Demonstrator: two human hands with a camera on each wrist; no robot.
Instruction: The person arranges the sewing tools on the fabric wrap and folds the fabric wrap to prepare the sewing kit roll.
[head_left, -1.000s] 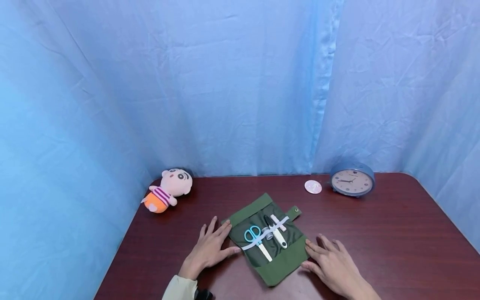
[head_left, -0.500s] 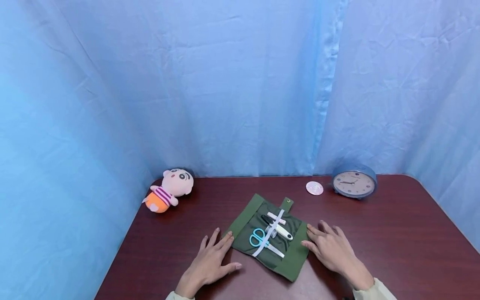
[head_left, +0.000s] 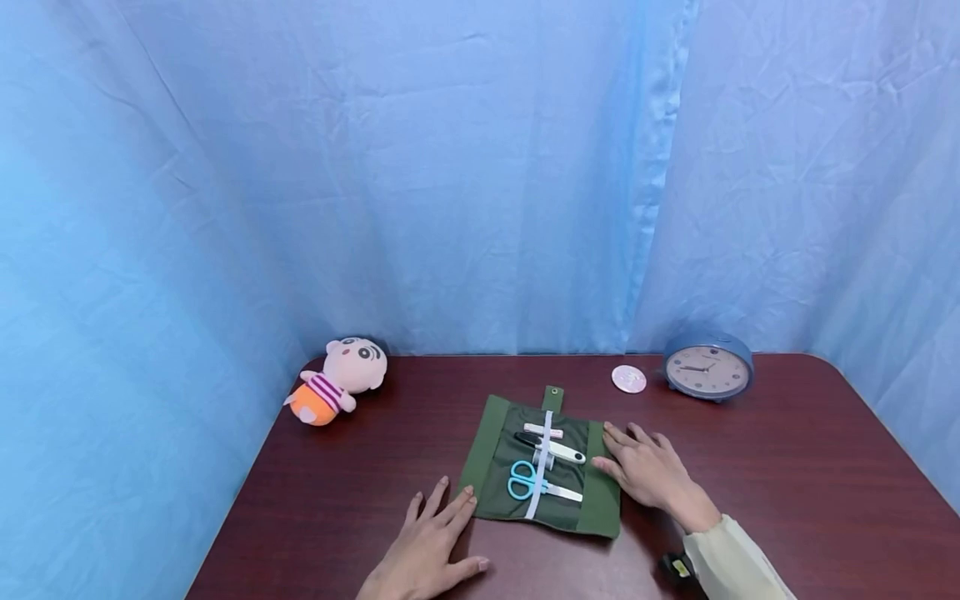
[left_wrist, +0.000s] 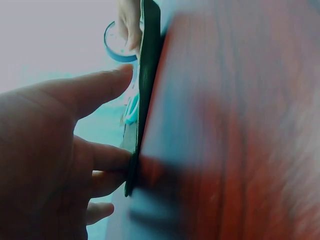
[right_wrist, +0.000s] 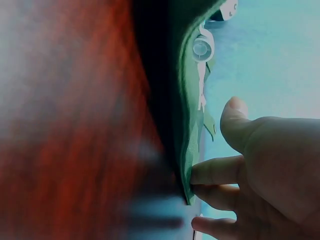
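Note:
An unfolded green fabric pouch (head_left: 602, 500) lies flat on the table, its snap tab (head_left: 552, 398) toward the back. A white elastic band (head_left: 533, 500) crosses small blue-handled scissors (head_left: 562, 492), a small spool (right_wrist: 202, 49), a black-and-white tool (head_left: 567, 452) of unclear kind, and a small white-and-pink strip (head_left: 534, 430). My left hand (head_left: 426, 546) touches the pouch's near left corner with extended fingertips, thumb apart from it. At the far right corner, my right hand (head_left: 651, 471) rests its fingertips on the edge. Neither hand curls round anything.
A plush doll (head_left: 337, 383) lies at the table's back left. At the back right are a round pale disc (head_left: 628, 379) and a blue clock (head_left: 708, 367). Blue curtains (head_left: 480, 183) hang behind the dark red table (head_left: 795, 467).
The pouch has turned counterclockwise, its tab swinging from the right to the back. My left hand has moved toward me; my right hand has moved away, toward the back.

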